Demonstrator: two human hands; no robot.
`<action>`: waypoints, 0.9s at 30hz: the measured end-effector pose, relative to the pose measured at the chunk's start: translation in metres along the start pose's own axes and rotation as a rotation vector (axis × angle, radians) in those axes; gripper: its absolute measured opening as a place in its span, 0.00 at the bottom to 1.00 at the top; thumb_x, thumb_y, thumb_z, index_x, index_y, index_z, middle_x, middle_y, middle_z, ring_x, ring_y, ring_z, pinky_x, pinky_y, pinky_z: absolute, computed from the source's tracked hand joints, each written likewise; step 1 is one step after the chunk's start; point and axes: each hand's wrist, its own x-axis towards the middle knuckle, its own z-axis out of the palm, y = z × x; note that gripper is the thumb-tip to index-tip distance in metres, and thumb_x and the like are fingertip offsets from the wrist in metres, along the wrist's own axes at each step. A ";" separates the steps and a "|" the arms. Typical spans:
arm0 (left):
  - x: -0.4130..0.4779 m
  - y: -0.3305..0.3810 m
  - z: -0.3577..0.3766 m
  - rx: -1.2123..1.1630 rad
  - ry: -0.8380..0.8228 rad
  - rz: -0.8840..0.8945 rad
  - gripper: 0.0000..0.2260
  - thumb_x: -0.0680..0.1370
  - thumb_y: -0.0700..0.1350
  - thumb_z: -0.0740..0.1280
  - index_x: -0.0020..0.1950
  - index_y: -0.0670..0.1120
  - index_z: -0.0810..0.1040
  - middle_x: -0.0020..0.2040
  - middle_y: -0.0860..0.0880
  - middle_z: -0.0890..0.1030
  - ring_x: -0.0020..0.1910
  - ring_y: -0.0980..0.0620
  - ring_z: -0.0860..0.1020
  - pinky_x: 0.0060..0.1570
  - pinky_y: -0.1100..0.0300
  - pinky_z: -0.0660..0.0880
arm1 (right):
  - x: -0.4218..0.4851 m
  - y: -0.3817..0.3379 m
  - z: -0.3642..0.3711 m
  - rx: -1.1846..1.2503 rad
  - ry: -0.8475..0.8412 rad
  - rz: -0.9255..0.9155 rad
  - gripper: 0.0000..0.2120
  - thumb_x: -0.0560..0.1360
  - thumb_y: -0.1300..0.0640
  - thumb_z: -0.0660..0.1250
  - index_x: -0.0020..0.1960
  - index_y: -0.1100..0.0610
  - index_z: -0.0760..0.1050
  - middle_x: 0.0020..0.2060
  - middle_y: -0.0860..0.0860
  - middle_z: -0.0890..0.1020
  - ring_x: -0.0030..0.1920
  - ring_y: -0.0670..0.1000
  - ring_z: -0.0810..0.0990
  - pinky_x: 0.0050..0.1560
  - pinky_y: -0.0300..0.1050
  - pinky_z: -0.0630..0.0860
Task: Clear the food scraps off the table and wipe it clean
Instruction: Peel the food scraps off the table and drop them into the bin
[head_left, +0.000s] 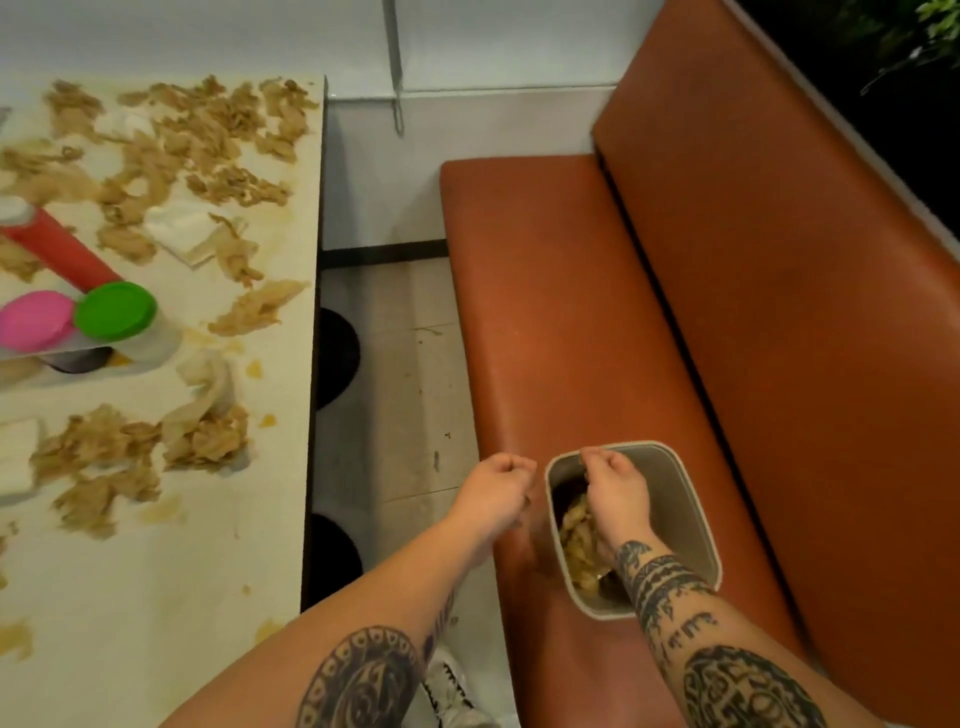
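The orange bench seat (571, 312) fills most of our view. To its left is the pale surface (156, 597), which is well apart from our hands. Brown food scraps (171, 135) lie across most of the surface, along with crumpled napkins (179, 228) and greasy smears.

A grey bin (696, 499) stands on the seat with scraps heaped inside it. We judge that we are at the dumping step, with most of the clearing left to do and the wiping not yet begun.

Our right hand (618, 491) is down inside the bin's mouth. Its grip is curled, and we cannot tell whether it has scraps in it. Our left hand (496, 486) is just beside the bin's near wall, its grip a loose fist with nothing showing in it.

The next move calls for a reach across to the surface for another handful. We would need to work around the red bottle (57, 249) and the green-lidded (115, 312) and pink-lidded (34, 319) jars.

We can read no brand or label. The lettering tattooed on the right forearm is too blurred to make out.
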 end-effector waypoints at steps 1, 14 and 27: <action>-0.002 0.000 -0.010 -0.003 0.027 0.010 0.08 0.83 0.45 0.61 0.57 0.47 0.80 0.43 0.49 0.80 0.38 0.51 0.76 0.35 0.60 0.72 | -0.002 -0.005 0.010 -0.011 -0.028 -0.025 0.07 0.82 0.54 0.65 0.49 0.55 0.79 0.41 0.51 0.81 0.41 0.49 0.77 0.42 0.45 0.73; -0.054 -0.035 -0.197 -0.216 0.464 0.055 0.07 0.81 0.46 0.63 0.53 0.48 0.81 0.50 0.47 0.83 0.41 0.50 0.79 0.41 0.56 0.73 | -0.095 -0.065 0.201 -0.148 -0.559 -0.239 0.03 0.79 0.57 0.68 0.49 0.51 0.80 0.41 0.48 0.81 0.36 0.46 0.75 0.37 0.40 0.71; -0.099 -0.135 -0.309 -0.528 0.703 -0.038 0.08 0.81 0.43 0.62 0.55 0.49 0.80 0.53 0.49 0.84 0.42 0.50 0.80 0.41 0.56 0.74 | -0.146 -0.103 0.346 -0.655 -0.762 -0.637 0.18 0.77 0.59 0.67 0.66 0.56 0.78 0.57 0.56 0.83 0.49 0.56 0.81 0.45 0.42 0.73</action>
